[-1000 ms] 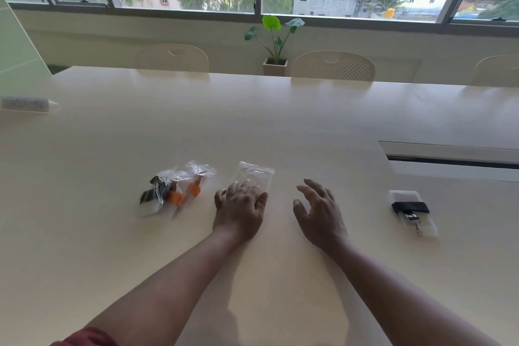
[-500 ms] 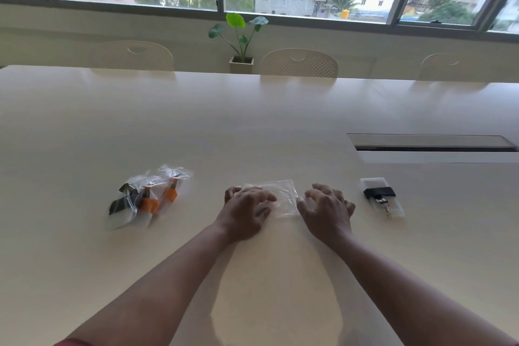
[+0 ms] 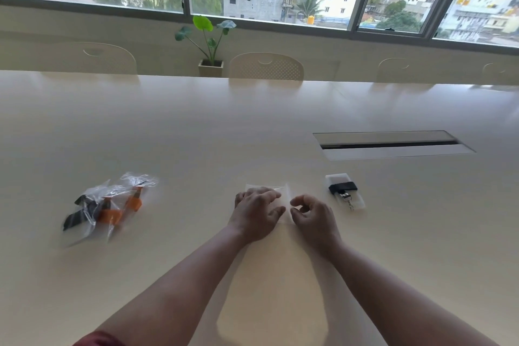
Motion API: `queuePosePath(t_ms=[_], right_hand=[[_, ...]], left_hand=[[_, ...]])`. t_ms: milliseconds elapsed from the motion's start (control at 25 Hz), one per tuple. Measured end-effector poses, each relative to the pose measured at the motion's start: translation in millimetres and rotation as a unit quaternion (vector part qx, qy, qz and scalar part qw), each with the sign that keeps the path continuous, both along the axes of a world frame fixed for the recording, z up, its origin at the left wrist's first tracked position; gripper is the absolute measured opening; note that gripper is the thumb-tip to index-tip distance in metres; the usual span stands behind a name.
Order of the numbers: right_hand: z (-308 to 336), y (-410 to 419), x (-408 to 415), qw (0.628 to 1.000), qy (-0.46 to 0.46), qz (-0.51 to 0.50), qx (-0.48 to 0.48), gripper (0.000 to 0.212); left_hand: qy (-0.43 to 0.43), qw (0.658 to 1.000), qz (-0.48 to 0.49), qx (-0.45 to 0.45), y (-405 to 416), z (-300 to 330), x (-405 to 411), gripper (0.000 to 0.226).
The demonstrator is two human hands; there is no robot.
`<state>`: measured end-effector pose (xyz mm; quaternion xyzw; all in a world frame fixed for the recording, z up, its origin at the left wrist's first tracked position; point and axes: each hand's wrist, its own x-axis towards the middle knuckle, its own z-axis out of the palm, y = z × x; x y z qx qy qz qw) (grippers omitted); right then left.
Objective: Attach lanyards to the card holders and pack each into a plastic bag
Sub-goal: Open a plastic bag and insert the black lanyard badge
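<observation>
A small clear plastic bag (image 3: 265,189) lies flat on the pale table (image 3: 252,126) in front of me. My left hand (image 3: 257,212) rests on top of it, fingers spread and pressing it down. My right hand (image 3: 313,215) sits at the bag's right edge, with its curled index finger and thumb pinching that edge. To the right, apart from both hands, lies a clear card holder (image 3: 346,194) with a folded black lanyard and metal clip on it. Far to the left is a pile of packed bags (image 3: 105,206) holding orange and black lanyards.
A long cable slot (image 3: 393,144) is set into the table behind the card holder. A potted plant (image 3: 210,64) and several pale chairs (image 3: 266,67) stand along the far edge under the windows.
My right hand has slid off the bag to its right edge and curled its fingers into a pinch. My left hand stays on the bag. The view has shifted.
</observation>
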<state>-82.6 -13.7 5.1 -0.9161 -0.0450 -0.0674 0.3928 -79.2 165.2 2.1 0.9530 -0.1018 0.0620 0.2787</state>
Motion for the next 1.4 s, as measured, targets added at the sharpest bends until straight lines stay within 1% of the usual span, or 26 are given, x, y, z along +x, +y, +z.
queuePosePath(t_ms=[120,200,320,440,560,680,800,1040,1120,1200,1320,1400], right_hand=[[-2,-1,0,0.997,-0.017,-0.021,0.065,0.010],[-5,0,4,0.993,-0.023,-0.037,0.111,0.010],[-8,1,11,0.979,-0.017,-0.057,0.194,0.009],[-8,-1,12,0.969,-0.009,-0.045,0.242,0.019],[-6,-4,10,0.963,-0.005,-0.021,0.270,0.025],[-6,-4,7,0.960,0.004,-0.011,0.281,0.021],[-5,-4,5,0.958,0.007,0.001,0.287,0.014],[-7,-7,6,0.941,0.016,0.007,0.339,0.014],[-7,-9,4,0.937,0.031,0.022,0.347,0.010],[-7,-10,3,0.935,0.041,0.040,0.350,0.003],[-7,-9,3,0.937,0.044,0.051,0.343,0.003],[-8,-9,4,0.936,0.047,0.059,0.343,0.009]], left_hand=[[-0.040,0.999,0.003,0.028,-9,-5,-9,0.049],[-0.073,0.997,0.014,0.026,-7,-7,-13,0.048],[-0.087,0.996,0.016,0.032,-5,-8,-12,0.050],[-0.093,0.995,0.010,0.045,-6,-8,-13,0.056],[-0.094,0.994,0.014,0.060,-8,-8,-12,0.059],[-0.093,0.992,0.015,0.080,-9,-8,-12,0.059],[-0.096,0.992,0.016,0.074,-9,-6,-15,0.055],[-0.097,0.994,0.018,0.052,-9,-2,-17,0.047],[-0.095,0.994,0.003,0.054,-8,-1,-17,0.048],[-0.094,0.994,-0.017,0.059,-8,0,-19,0.049],[-0.096,0.993,-0.031,0.061,-8,2,-20,0.051],[-0.091,0.993,-0.038,0.058,-7,2,-21,0.052]])
